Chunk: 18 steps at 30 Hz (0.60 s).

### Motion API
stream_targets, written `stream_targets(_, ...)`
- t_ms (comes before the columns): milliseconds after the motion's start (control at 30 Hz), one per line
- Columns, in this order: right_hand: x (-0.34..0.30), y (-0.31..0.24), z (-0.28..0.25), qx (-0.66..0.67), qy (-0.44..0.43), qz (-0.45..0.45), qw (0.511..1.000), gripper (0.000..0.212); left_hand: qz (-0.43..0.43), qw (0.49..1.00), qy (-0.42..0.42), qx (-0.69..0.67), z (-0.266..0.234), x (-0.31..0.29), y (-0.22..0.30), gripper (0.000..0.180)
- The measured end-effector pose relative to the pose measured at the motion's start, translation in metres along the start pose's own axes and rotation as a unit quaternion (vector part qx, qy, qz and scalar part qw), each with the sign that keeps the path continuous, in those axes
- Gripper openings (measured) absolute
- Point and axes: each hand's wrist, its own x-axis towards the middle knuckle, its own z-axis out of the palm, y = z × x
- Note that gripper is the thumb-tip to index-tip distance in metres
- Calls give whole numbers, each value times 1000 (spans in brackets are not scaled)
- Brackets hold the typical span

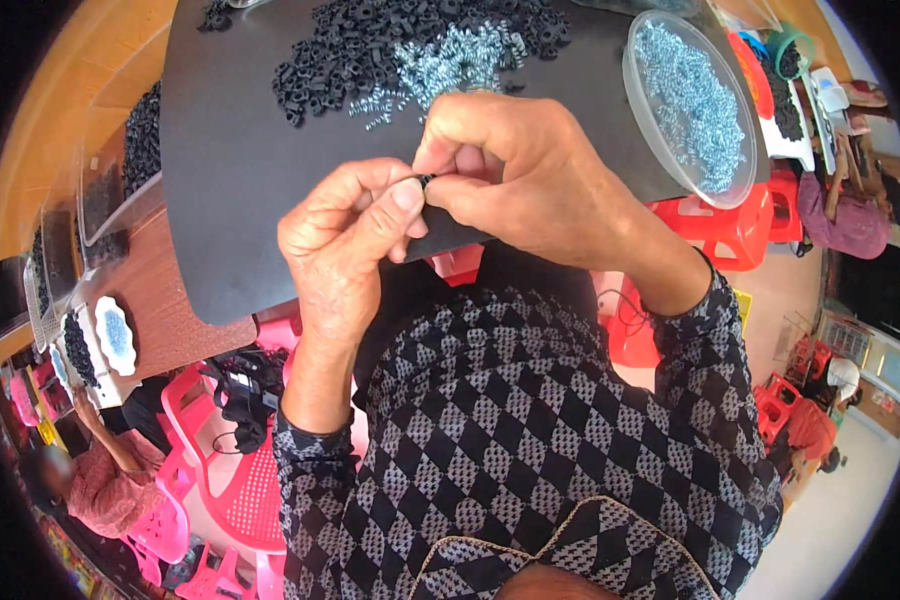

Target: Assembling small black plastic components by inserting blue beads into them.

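Over the near part of a dark tabletop [230,200], my hands meet fingertip to fingertip. My left hand [335,240] pinches a small black plastic part [426,180] between thumb and fingers. From the other side my right hand [540,185] closes on the same part; the fingers cover most of it, so its exact shape is hidden. Just beyond my hands lies a heap of small metal coil springs [460,60]. Behind and around the springs spreads a large pile of small black plastic pieces [340,55].
A round clear tub [635,100] full of springs stands at the right table edge. Red stools [735,235] are beyond it. To the left, a brown table [165,270] carries a white scalloped dish [117,345] of springs, near a pink chair [250,505]. Other people sit at both sides.
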Motion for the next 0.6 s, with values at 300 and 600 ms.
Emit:
stream_targets(300,-10,3,-8,12,-38,30,999,18,-10,998,8,-65,5,-4,-2,12)
stream_targets(600,-6,15,-19,43,-184,-1,982,22,-12,1000,-16,-18,5,-5,0,11)
